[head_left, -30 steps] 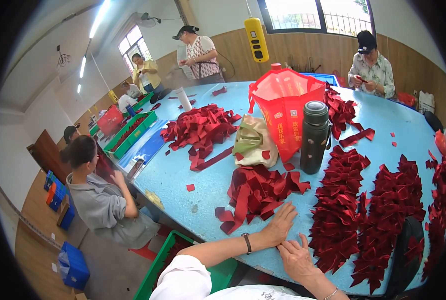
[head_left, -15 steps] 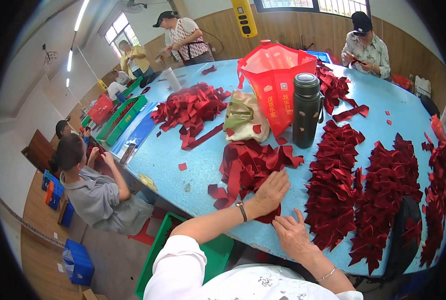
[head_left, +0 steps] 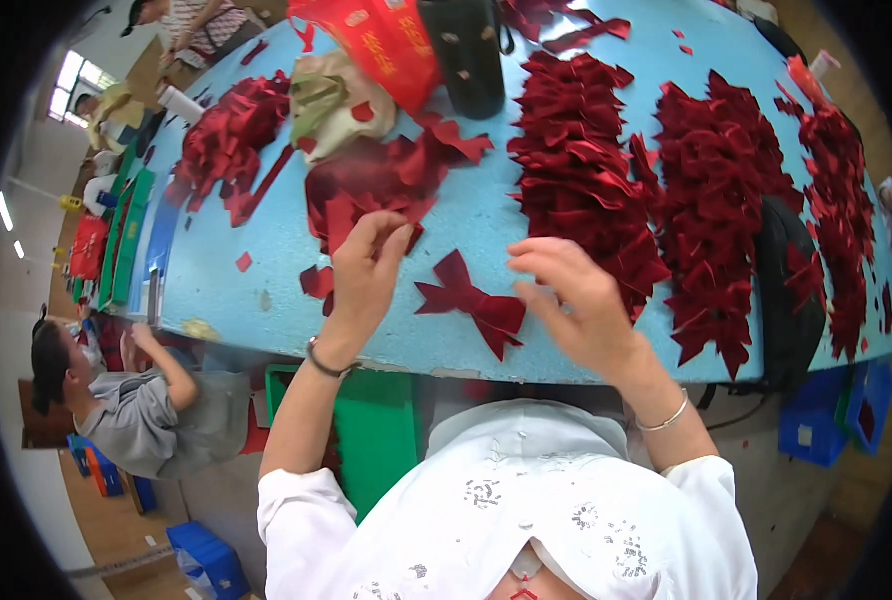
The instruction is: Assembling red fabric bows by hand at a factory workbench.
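Observation:
A dark red bow of velvety ribbon lies flat on the pale blue table, between my two hands. My left hand hovers in front of a heap of loose red ribbon pieces, thumb and fingertips drawn together; whether a strip is between them is hidden by the red behind. Right of the bow, my right hand is held with fingers apart and nothing in it, its fingertips close to the bow's right end. Beyond it runs a long row of finished-looking red bows.
More bow rows and a black bag are on the right. At the back stand a dark flask, a red bag and a cloth bag. A green crate sits below the table edge. A co-worker sits left.
My hands have come apart and lifted off the ribbon at the table's near edge. A bow now lies between them. The view has tilted down and shifted right.

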Demonstrator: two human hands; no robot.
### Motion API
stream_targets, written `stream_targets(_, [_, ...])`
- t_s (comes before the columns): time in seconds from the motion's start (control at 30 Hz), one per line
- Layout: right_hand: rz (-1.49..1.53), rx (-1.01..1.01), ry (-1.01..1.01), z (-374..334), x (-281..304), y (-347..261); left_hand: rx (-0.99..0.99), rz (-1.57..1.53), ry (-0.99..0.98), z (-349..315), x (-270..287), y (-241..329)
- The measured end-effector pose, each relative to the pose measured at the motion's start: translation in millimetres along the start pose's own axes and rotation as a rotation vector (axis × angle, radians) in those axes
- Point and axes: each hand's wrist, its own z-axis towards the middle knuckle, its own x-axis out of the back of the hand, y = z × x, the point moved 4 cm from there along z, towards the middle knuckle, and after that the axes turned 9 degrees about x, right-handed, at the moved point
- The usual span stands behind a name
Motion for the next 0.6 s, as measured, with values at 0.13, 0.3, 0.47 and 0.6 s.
stream_targets(0.13, [0.341, -0.482, 0.032, -26.6, 17.2, 33.7, 0.152, -0.058, -0.226, -25.5, -6.3, -17.8])
stream_targets(0.3, [0.561, -0.566, -0.005, -34.6, 1.1, 21.3, -0.179, 0.145, -0.433, -47.8, -38.3, 14.7])
stream_targets(0.47, [0.643, -0.516, -0.074, -20.0, -23.8, 16.8, -0.256, 0.183, -0.587, -42.7, -52.5, 7.6])
stream_targets(0.6, [0.653, -0.566, -0.187, -15.1, -53.6, 34.6, -0.243, 0.169, -0.670, -36.3, -59.7, -4.0])
